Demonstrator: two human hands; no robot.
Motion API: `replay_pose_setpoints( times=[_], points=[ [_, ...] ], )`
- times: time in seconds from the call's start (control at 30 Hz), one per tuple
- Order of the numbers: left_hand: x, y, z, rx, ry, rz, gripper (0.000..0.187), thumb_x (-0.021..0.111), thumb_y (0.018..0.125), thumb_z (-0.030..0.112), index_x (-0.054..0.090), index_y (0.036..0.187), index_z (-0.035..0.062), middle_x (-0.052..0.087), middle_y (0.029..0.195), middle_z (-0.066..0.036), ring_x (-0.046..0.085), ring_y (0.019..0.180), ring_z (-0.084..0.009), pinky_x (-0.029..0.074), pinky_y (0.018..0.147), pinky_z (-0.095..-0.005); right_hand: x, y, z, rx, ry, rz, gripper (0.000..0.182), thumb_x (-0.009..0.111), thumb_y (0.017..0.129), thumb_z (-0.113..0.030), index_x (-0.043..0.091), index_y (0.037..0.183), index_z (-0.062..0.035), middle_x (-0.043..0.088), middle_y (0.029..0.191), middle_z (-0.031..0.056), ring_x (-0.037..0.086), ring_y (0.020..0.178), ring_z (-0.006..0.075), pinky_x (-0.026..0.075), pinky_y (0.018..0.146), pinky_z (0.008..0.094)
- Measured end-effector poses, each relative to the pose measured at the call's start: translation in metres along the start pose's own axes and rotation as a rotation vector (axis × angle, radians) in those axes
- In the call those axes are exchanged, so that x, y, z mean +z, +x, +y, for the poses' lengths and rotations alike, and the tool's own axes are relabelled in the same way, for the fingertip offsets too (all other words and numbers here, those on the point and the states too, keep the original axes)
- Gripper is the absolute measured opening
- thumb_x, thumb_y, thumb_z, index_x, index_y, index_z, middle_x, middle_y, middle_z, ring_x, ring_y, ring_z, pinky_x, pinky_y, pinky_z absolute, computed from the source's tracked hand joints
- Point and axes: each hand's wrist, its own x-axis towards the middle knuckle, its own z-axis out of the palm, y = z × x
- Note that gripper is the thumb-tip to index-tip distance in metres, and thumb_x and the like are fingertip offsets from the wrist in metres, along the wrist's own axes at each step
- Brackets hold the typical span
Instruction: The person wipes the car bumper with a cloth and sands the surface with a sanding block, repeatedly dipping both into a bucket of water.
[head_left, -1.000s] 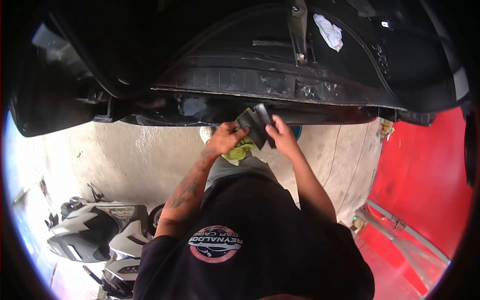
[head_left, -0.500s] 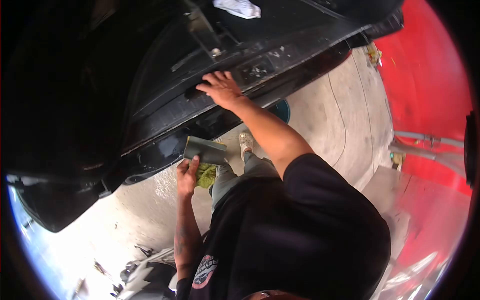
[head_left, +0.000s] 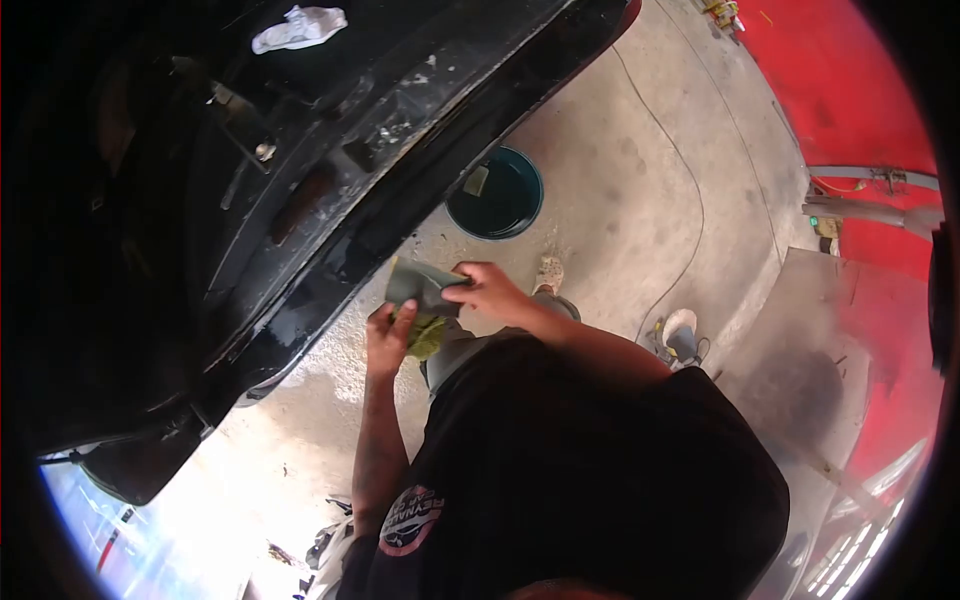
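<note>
Between my hands, in front of my body, is a dark grey-green sheet of sandpaper (head_left: pixel 412 283) with a yellowish edge. My left hand (head_left: pixel 388 338) grips its lower left side, thumb on top, with a crumpled green cloth (head_left: pixel 427 337) bunched under the sheet by the same hand. On the sheet's right end, my right hand (head_left: pixel 490 292) is closed with thumb and fingers, bending it slightly. Beyond the hands lies the black car body panel (head_left: pixel 335 235), wet and scuffed along its edge; neither hand touches it.
A dark teal bucket (head_left: pixel 537 205) of water with a pale block in it stands on the concrete floor (head_left: pixel 620 190). A white crumpled cloth (head_left: pixel 300 29) lies on the black panel. Cables run across the floor. To the right are a red surface (head_left: pixel 850 80) and a metal bar (head_left: pixel 870 210).
My right hand has left the black panel and come back to grip the sandpaper beside my left hand. The view has shifted, bringing more of the bucket into sight.
</note>
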Motion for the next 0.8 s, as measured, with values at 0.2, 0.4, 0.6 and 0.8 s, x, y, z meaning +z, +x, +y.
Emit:
replay_pose_setpoints(
  times=[0.2, 0.4, 0.6, 0.8],
  points=[
    [0.134, 0.048, 0.006, -0.006, 0.319, -0.159, 0.046, 0.073, 0.100, 0.045, 0.079, 0.109, 0.0003, 0.079, 0.097, -0.009, 0.071, 0.090, -0.0161, 0.056, 0.084, -0.0341, -0.170, -0.015, 0.021, 0.036, 0.006, 0.117, 0.033, 0.077, 0.098, -0.028, 0.071, 0.115, 0.0003, 0.067, 0.083, 0.0007, 0.059, 0.069, 0.0082, 0.049, 0.064, 0.0294],
    [0.198, 0.107, -0.057, -0.164, -0.050, -0.317, 0.045, 0.071, 0.100, 0.042, 0.075, 0.119, 0.0019, 0.077, 0.103, -0.007, 0.068, 0.099, -0.0176, 0.051, 0.095, -0.0347, -0.269, 0.033, 0.046, 0.157, -0.284, -0.224, 0.030, 0.076, 0.098, -0.029, 0.075, 0.116, -0.0051, 0.068, 0.086, -0.0013, 0.059, 0.076, 0.0072, 0.049, 0.069, 0.0284],
    [0.170, 0.198, -0.187, 0.458, 0.812, -0.126, 0.016, 0.068, 0.099, 0.015, 0.078, 0.110, 0.0088, 0.073, 0.092, -0.021, 0.070, 0.083, -0.0398, 0.052, 0.071, -0.0442, -0.281, 0.221, 0.205, -0.232, -0.674, -0.037, 0.049, 0.072, 0.098, -0.021, 0.060, 0.145, -0.0154, 0.067, 0.128, 0.0092, 0.069, 0.111, 0.0255, 0.056, 0.091, 0.0396],
    [0.150, 0.306, -0.254, 0.010, 0.443, 0.218, 0.037, 0.071, 0.095, 0.033, 0.074, 0.102, -0.0029, 0.072, 0.085, -0.024, 0.071, 0.081, -0.0403, 0.052, 0.072, -0.0435, -0.260, 0.396, 0.296, -0.507, -1.519, -0.215, 0.043, 0.043, 0.110, -0.032, 0.052, 0.150, -0.0183, 0.048, 0.160, 0.0097, 0.043, 0.148, 0.0346, 0.031, 0.127, 0.0452]
  ],
)
